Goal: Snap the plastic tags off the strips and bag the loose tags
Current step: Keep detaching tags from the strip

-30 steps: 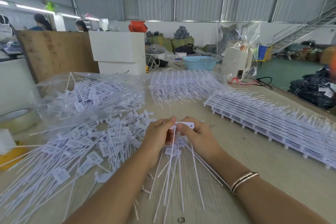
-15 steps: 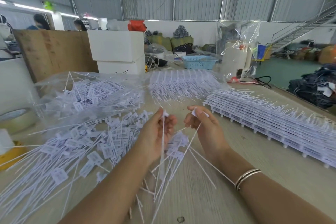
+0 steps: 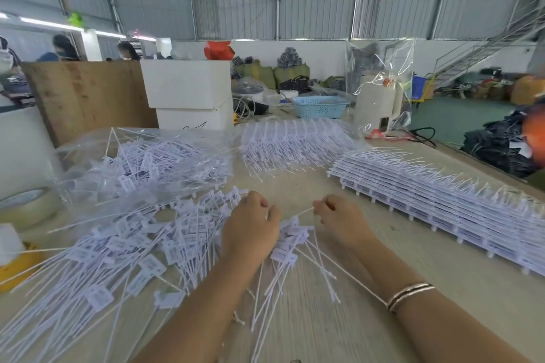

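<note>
White plastic tags with long thin tails lie in a loose pile (image 3: pixel 124 247) on the wooden table (image 3: pixel 383 289), left of my hands. My left hand (image 3: pixel 250 227) rests knuckles-up on the pile's right edge, fingers curled down into the tags. My right hand (image 3: pixel 339 221) pinches the thin tail of one tag (image 3: pixel 305 211), which slants toward my left hand. A small bunch of tags (image 3: pixel 290 253) lies between and under my hands. Stacked uncut strips (image 3: pixel 442 200) run along the right. A clear bag (image 3: pixel 153 162) with loose tags sits at the back left.
Another batch of strips under clear film (image 3: pixel 295 144) lies at the back centre. A tape roll (image 3: pixel 26 206) and a yellow object (image 3: pixel 14 268) sit at the left edge. White boxes (image 3: pixel 188 91), a blue basket (image 3: pixel 320 106) and a white appliance (image 3: pixel 377 103) stand behind.
Both hands have dropped from a raised position down to the table. The bunch they held together now lies under them. My left hand moved onto the pile edge.
</note>
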A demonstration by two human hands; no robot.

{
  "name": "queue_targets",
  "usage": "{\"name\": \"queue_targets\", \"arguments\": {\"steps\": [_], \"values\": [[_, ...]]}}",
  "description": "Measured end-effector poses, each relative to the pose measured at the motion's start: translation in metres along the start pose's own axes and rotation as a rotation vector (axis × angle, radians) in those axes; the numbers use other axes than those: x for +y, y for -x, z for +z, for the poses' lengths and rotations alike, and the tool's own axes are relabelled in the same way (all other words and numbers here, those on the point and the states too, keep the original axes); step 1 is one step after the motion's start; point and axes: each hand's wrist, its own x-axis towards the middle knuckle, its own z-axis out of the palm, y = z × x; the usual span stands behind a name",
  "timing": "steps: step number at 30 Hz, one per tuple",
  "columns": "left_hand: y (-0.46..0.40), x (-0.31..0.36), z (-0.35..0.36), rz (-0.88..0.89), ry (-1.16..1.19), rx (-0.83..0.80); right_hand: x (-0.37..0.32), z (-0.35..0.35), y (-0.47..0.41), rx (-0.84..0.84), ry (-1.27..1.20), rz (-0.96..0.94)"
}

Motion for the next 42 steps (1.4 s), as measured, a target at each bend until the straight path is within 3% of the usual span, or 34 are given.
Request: {"name": "queue_targets", "arguments": {"steps": [4,7,10,18,24,31,36,42], "values": [[0.002,-0.001,-0.009,0.018,-0.326,-0.094,-0.003,-0.013,0.008,-0.295,0.330,0.032],[0.005,0.002,-0.011,0.009,-0.452,-0.169,-0.015,-0.005,0.023,-0.327,0.367,0.028],[0.007,0.004,-0.010,-0.018,-0.363,-0.183,-0.028,0.010,0.033,-0.325,0.377,-0.005],[0.006,0.006,-0.004,-0.125,0.169,-0.219,-0.046,0.034,0.032,-0.328,0.535,-0.045],[0.000,-0.001,-0.006,-0.034,-0.010,-0.121,-0.037,0.019,0.026,-0.275,0.607,-0.002],[-0.022,0.010,-0.002,0.060,-0.540,-0.285,-0.022,0.005,0.018,-0.297,0.428,0.058],[-0.035,0.018,0.014,0.141,-0.639,-0.266,-0.015,-0.007,0.015,-0.263,0.059,0.126],[-0.031,0.023,0.019,0.119,-0.660,-0.327,-0.004,-0.010,0.009,-0.004,-0.165,0.131]]}}
